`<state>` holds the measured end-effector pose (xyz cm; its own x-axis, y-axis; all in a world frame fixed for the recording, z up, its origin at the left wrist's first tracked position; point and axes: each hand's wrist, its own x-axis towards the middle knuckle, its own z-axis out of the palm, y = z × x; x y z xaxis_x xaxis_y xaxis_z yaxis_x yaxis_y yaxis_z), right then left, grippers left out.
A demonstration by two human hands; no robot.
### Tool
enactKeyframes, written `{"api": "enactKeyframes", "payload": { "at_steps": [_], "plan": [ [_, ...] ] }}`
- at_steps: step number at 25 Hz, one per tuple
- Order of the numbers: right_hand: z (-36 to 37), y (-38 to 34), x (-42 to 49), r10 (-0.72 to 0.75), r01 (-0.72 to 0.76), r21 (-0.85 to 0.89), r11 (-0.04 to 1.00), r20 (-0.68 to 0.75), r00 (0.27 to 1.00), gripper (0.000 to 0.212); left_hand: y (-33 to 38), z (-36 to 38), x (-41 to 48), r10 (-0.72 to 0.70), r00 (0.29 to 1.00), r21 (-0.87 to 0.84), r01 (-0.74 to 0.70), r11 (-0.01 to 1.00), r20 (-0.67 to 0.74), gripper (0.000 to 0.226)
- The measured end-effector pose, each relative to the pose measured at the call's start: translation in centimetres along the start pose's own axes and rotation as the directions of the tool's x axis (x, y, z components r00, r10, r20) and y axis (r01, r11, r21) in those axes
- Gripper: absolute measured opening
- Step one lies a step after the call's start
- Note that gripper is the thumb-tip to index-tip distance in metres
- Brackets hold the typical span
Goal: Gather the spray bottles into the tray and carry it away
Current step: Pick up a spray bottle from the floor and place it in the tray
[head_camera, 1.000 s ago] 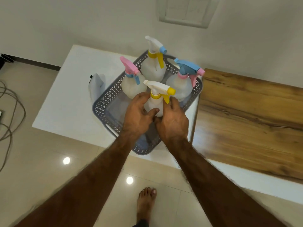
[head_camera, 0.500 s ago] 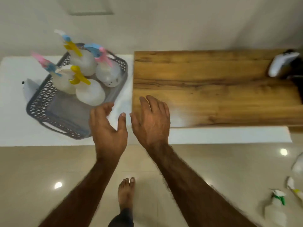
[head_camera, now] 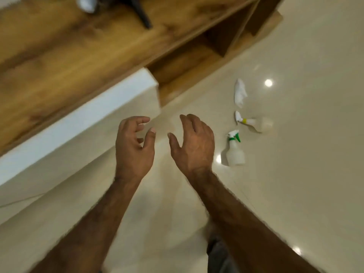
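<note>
Two spray bottles are on the shiny floor to the right. One with a green trigger [head_camera: 234, 149] stands upright. Behind it a bottle with a yellow collar [head_camera: 254, 122] lies on its side. My left hand [head_camera: 134, 146] and my right hand [head_camera: 194, 142] hover side by side over the floor, fingers apart, holding nothing. The upright bottle is just right of my right hand, not touching it. The grey tray and its bottles are out of view.
A wooden cabinet top [head_camera: 65, 48] and a white slab edge [head_camera: 78, 123] run along the upper left, with an open wooden shelf [head_camera: 189, 62] beneath. A crumpled white cloth or wrapper [head_camera: 240, 93] lies on the floor beyond the bottles. A dark leg-like object [head_camera: 140, 12] stands on the wood.
My view swung right, away from the tray with its bottles toward the floor. Both hands let go of the yellow-trigger bottle in the tray and now hang open near the floor bottles.
</note>
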<state>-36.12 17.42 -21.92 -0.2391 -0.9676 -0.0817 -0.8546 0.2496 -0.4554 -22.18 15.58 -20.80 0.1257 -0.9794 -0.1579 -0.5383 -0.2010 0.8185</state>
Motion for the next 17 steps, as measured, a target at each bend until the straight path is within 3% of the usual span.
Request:
{"api": "enactKeyframes", "payload": {
  "at_steps": [7, 12, 17],
  "plan": [
    [1.8, 24.0, -0.5, 0.272, -0.27, -0.033, 0.962, 0.05, 0.961, 0.057, -0.7, 23.2, -3.3, -0.101, 0.94, 0.095, 0.073, 0.993, 0.326, 0.024],
    [6.9, 37.4, -1.4, 0.38, -0.374, -0.078, 0.924, 0.097, 0.92, 0.058, -7.0, 36.1, -4.6, -0.29, 0.788, 0.224, 0.197, 0.955, 0.543, 0.035],
    [12.2, 45.9, -0.8, 0.467, -0.488, 0.026, 0.872, 0.249, 0.848, 0.068, -11.7, 44.7, -4.3, -0.447, 0.684, 0.281, 0.347, 0.895, 0.576, 0.048]
  ]
}}
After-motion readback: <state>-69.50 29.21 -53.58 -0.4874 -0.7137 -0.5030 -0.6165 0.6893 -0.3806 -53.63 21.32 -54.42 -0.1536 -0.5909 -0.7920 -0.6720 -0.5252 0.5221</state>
